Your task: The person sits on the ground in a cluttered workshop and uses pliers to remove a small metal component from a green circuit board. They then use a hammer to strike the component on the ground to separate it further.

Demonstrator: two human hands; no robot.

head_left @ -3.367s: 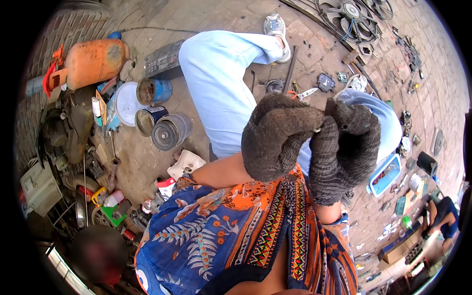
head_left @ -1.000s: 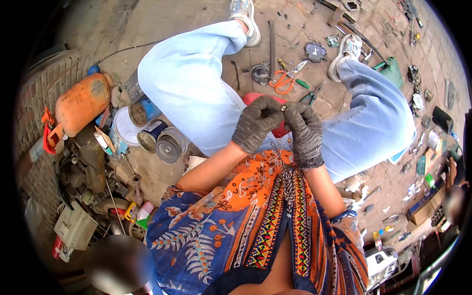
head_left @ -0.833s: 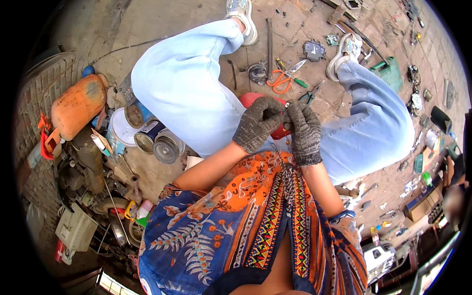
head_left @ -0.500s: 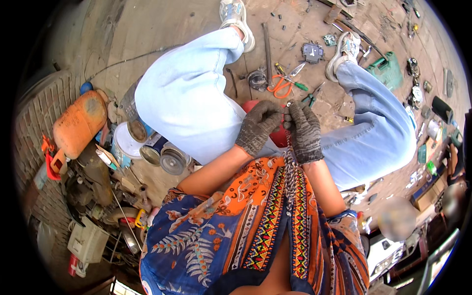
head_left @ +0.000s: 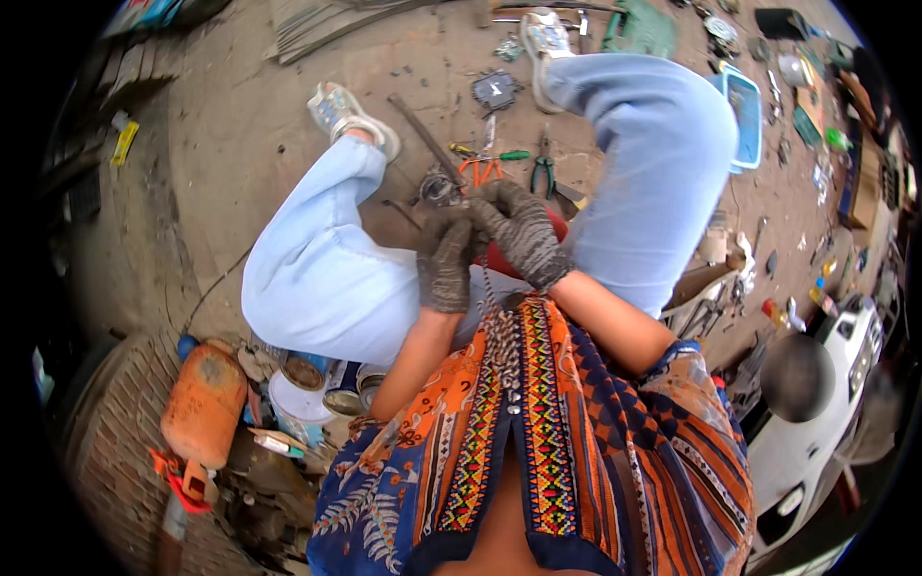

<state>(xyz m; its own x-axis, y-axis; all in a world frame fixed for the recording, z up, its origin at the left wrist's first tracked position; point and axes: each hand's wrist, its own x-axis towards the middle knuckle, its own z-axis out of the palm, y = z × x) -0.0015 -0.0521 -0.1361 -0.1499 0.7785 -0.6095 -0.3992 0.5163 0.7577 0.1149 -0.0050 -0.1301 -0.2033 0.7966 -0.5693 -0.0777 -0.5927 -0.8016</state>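
Sitting with knees apart above a concrete floor (head_left: 240,144), the person has an orange canister (head_left: 202,408) far left. The gloved left hand (head_left: 445,264) and right hand (head_left: 519,230) press together, fingers curled around a red object (head_left: 499,259) between the thighs; its hold is mostly hidden. Pliers (head_left: 543,173) lie beyond.

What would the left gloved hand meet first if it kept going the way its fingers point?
The left hand points up-frame, away from the body. Its fingertips already touch the right hand; just beyond lies a round metal part on the ground, then the long metal rod. Depth is unclear, so the hand may pass above them.
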